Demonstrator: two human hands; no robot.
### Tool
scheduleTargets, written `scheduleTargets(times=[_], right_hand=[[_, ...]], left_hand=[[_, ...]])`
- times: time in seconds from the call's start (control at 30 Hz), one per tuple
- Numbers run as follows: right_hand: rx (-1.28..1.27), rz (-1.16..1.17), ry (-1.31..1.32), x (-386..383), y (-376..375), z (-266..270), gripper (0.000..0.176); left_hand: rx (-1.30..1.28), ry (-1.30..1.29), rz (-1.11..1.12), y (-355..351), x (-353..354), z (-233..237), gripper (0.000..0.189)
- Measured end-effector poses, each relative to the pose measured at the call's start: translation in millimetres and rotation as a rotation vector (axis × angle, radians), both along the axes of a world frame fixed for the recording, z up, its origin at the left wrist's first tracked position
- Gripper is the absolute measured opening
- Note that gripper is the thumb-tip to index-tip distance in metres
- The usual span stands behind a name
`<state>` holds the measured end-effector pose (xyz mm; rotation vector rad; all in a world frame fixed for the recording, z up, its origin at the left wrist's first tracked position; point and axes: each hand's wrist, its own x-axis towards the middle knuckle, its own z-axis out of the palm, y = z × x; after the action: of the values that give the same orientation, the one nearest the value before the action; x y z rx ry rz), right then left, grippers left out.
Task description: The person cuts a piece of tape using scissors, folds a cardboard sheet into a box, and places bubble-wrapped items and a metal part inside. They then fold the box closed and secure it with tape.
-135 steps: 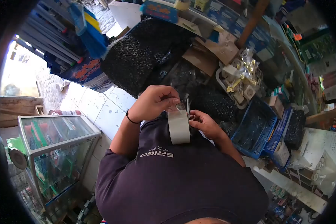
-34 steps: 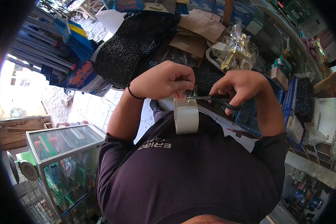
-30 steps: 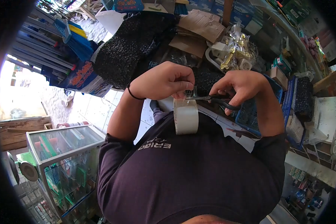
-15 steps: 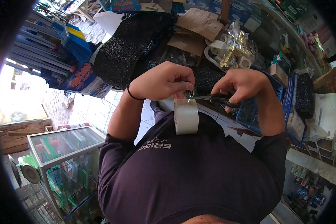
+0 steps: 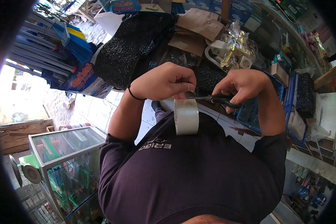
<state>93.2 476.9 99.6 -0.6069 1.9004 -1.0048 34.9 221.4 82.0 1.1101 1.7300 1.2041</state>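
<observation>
Black-handled scissors (image 5: 224,100) are gripped in my right hand (image 5: 242,86), their blades pointing left toward my other hand. My left hand (image 5: 170,81), with a dark band at its wrist, pinches the end of the clear tape just above the roll. The wide roll of tape (image 5: 186,117) rests against the front of my dark shirt (image 5: 190,168). The blades lie close to the roll's upper edge, right by my left fingertips. How far the blades are apart is too small to tell.
Glass display case (image 5: 69,143) at the lower left. Black netted material (image 5: 119,52) and brown cardboard (image 5: 198,24) lie beyond my hands. Packaged white and gold fittings (image 5: 237,46) are at upper right, with blue baskets (image 5: 250,114) below. Brooms (image 5: 44,44) stand at upper left.
The scissor blades have shifted slightly downward and left, nearer the roll's top edge. The tape end at my left fingers shows less than before. Both hands hardly moved.
</observation>
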Motion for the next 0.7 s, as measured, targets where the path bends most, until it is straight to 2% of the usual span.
scheduleTargets(times=[0.23, 0.53, 0.7], right_hand=[[-0.003, 0.087, 0.012, 0.2, 1.7, -7.7, 0.054], [0.056, -0.008, 0.008, 4.0, 15.1, -15.3, 0.059], [-0.011, -0.045, -0.010, 2.8, 2.8, -20.7, 0.060]], left_hand=[[-0.004, 0.001, -0.017, 1.1, -0.6, -2.5, 0.011], [-0.003, 0.029, -0.008, 0.3, -2.9, -2.8, 0.012], [-0.023, 0.010, -0.009, 2.9, -3.0, -2.3, 0.013]])
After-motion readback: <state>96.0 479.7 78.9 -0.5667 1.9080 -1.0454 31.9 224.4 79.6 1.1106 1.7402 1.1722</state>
